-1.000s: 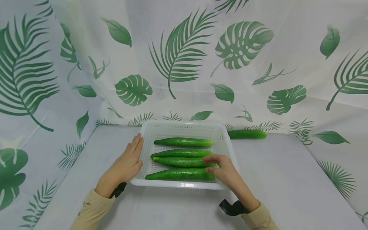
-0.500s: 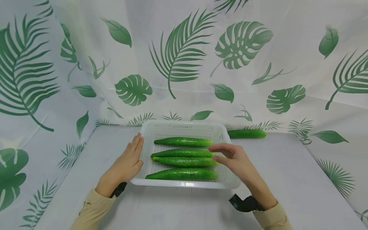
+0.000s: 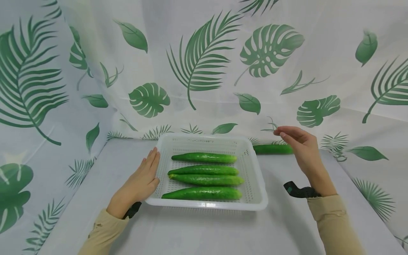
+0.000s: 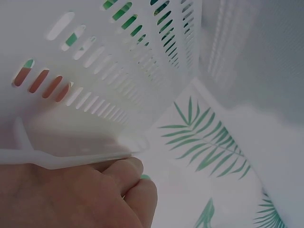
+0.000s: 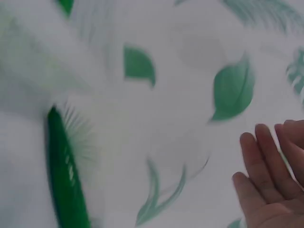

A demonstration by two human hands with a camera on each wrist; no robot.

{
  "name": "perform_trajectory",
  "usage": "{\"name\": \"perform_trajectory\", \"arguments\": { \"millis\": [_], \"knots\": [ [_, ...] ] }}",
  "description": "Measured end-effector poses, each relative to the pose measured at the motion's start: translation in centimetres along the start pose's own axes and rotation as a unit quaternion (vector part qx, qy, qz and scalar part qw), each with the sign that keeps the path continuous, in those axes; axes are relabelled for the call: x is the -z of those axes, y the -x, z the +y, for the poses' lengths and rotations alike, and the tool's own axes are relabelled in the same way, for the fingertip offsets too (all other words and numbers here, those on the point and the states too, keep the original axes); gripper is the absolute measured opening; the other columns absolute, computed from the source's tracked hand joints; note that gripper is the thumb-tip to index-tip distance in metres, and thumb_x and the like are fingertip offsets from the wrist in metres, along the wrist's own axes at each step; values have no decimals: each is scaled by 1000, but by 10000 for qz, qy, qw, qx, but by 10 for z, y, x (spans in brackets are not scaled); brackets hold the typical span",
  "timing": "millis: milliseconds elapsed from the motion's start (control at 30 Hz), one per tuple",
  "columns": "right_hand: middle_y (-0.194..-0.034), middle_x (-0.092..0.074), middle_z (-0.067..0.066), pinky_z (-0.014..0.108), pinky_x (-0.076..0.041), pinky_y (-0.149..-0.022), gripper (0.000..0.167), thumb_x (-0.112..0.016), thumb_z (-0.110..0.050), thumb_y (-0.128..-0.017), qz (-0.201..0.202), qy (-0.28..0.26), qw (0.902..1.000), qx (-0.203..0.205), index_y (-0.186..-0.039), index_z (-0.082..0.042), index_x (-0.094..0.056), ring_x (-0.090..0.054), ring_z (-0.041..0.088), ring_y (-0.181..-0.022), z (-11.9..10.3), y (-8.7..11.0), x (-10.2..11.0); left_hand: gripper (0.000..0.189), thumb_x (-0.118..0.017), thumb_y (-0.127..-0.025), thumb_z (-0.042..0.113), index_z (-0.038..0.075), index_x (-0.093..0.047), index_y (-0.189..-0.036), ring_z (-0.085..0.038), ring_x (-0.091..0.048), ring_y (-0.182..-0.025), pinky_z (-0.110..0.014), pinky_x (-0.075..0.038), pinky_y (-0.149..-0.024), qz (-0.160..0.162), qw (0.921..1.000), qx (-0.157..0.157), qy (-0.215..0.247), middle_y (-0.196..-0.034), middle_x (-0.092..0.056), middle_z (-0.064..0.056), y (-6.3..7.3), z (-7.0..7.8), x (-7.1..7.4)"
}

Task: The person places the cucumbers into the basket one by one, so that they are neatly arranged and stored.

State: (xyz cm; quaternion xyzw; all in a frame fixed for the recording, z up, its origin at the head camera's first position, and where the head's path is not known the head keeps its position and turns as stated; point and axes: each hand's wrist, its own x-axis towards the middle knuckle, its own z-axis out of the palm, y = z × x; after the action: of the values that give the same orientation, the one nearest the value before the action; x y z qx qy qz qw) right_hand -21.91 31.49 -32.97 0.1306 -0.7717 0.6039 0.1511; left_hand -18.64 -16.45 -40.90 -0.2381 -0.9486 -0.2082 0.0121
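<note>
My left hand rests along the left side of a white plastic basket, its fingers straight against the rim. In the left wrist view, that hand touches the rim from outside, beside the slotted wall. Inside the basket lie several green cucumbers, roughly side by side. My right hand is raised to the right of the basket, holding nothing. Behind and below it, one loose cucumber lies on the table, partly hidden by the basket. The right wrist view shows this cucumber apart from the relaxed fingers.
The table has a pale grey-white cover. A white curtain printed with green leaves hangs at the back and sides, close behind the basket and the loose cucumber.
My right hand has left the cucumbers in the basket and moved up and to the right, above the loose cucumber. The left hand and basket stay in place.
</note>
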Motion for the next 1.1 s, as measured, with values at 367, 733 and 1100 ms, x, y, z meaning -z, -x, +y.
{"name": "perform_trajectory", "arguments": {
  "millis": [367,733,1100],
  "knots": [
    [-133,-55,24,18,-45,-92,38,-44,-13,-105,-109,2157,9729,-828,-134,9,-53,-52,24,-121,84,-22,51,73,-43,-94,6,-12,-6,-154,-38,-1,-150,-56,-9,-119,-67,9999,72,34,-163,3,-24,1,2,1],
    [-139,-37,43,69,-27,-105,52,-51,3,-87,-1127,3677,9172,-1040,-136,18,-40,-30,60,-130,148,-27,67,74,-44,-94,7,-11,-4,-154,-39,-1,-150,-56,-10,-119,-101,9999,60,-3,-163,4,-24,0,0,0],
    [-135,-34,41,75,-25,-101,56,-64,-4,-87,-1603,3827,9052,-922,-137,13,-42,-28,62,-124,153,-18,66,73,-43,-94,6,-12,-4,-154,-38,-1,-150,-57,-10,-119,-63,10000,-5,33,-163,4,-25,0,0,1]
  ]
}}
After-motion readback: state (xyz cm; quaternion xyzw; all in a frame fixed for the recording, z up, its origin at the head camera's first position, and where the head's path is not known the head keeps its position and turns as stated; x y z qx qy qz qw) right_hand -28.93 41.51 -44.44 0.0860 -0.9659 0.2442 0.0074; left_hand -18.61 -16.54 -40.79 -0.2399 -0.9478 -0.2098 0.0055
